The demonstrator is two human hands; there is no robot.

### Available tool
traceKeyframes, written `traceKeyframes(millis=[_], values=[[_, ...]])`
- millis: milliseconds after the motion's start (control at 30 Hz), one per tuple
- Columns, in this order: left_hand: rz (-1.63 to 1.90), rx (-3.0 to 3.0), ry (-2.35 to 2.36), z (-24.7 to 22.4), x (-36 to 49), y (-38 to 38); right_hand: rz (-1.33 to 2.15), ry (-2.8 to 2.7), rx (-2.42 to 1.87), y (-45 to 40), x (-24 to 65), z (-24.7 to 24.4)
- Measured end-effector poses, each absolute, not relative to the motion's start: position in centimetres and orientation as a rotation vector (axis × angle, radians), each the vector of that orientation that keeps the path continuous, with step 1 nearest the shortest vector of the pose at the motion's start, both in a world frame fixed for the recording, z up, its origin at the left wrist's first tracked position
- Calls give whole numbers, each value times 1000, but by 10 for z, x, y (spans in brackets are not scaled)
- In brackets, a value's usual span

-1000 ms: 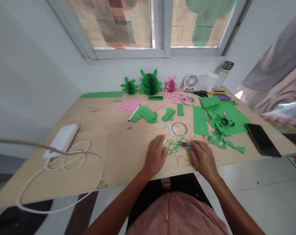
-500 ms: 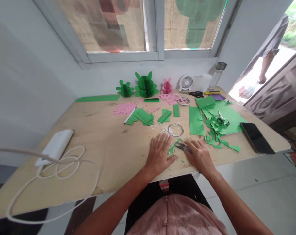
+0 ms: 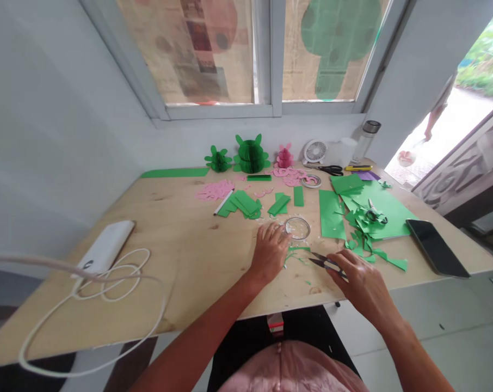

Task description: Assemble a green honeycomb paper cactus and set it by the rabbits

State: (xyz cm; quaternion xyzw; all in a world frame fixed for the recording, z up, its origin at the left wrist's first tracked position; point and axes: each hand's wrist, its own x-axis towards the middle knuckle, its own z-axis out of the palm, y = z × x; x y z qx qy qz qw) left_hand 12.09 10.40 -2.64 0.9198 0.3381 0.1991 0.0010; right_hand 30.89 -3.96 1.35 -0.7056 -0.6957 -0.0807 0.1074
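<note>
Snips (image 3: pixel 327 265) are held near the front edge of the wooden table (image 3: pixel 189 256), on whose right side a large green sheet (image 3: pixel 397 212) is spread. They are gripped by the curled fingers of the right hand (image 3: pixel 355 272), the blades parted. The left hand (image 3: pixel 270 250) is turned palm down, fingers slightly spread; whether anything is covered by it cannot be told. By its fingertips a ring (image 3: pixel 309 230) is placed, and thin green scraps (image 3: pixel 299 248) are scattered between the hands

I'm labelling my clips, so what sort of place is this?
Likely a craft table by a window: green paper scraps, a big green paper figure, and snips in the right hand show it.
</note>
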Motion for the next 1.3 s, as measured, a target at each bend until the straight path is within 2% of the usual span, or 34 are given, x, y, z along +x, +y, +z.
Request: traceKeyframes(millis=[467, 733, 1033, 1167, 1300], values=[[593, 3032, 826, -14, 152, 124, -120, -1865, -1956, -49, 311, 1], [731, 2864, 1014, -3, 94, 128, 24, -1786, -1836, -34, 292, 10], [651, 2887, 1399, -23, -2, 135, 124, -1969, -1642, 15, 242, 18], [774, 2794, 1527, -35, 5, 113, 161, -1835, -1652, 3, 246, 10], [805, 2740, 1225, -52, 42, 93, 156, -1684, -1727, -21, 262, 5]])
